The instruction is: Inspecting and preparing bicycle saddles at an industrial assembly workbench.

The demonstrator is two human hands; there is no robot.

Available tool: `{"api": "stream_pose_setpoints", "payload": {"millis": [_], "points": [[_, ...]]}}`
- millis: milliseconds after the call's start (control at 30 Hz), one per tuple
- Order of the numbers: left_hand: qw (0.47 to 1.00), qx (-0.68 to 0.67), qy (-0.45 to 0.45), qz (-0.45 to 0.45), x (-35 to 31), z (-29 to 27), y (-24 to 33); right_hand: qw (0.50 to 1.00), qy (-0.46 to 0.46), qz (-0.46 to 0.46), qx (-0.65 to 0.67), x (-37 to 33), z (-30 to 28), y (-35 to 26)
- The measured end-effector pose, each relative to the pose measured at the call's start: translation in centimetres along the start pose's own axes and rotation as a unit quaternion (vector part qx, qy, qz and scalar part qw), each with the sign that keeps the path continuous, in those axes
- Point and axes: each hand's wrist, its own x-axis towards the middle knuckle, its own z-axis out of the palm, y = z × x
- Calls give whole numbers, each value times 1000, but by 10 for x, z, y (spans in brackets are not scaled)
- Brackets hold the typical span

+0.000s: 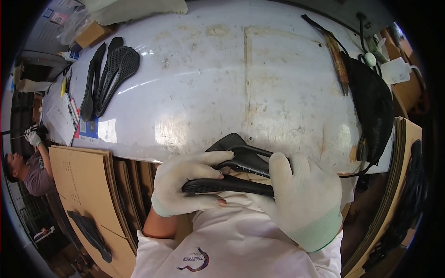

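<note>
Close against my white shirt, at the table's near edge, I hold a black bicycle saddle (pixel 232 185) in both hands. Its open middle and a rail-like strip with small white marks face up. My left hand (pixel 183 181), in a white knit glove with bare fingertips, is closed around one end. My right hand (pixel 303 194), gloved with a pale green cuff, grips the other end and hides much of it. Several more black saddles (pixel 121 65) lie side by side at the far left of the table, away from my hands.
The white table (pixel 199 97) is stained and scratched. A pointed wooden-handled tool (pixel 337 65) and a black cloth bag (pixel 371 102) lie at right. Cardboard sheets (pixel 88 194) stand below left, a black saddle-shaped piece (pixel 92 236) against them. Another person (pixel 34 173) works at far left.
</note>
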Motion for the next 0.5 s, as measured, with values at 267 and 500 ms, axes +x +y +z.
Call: {"api": "stream_pose_setpoints", "payload": {"millis": [267,500], "points": [[988,143,21,-50,2,7,12,999,41,-8,-27,3,9,2],[995,-12,-60,83,19,-11,-16,1000,0,-15,-21,5,12,13]]}}
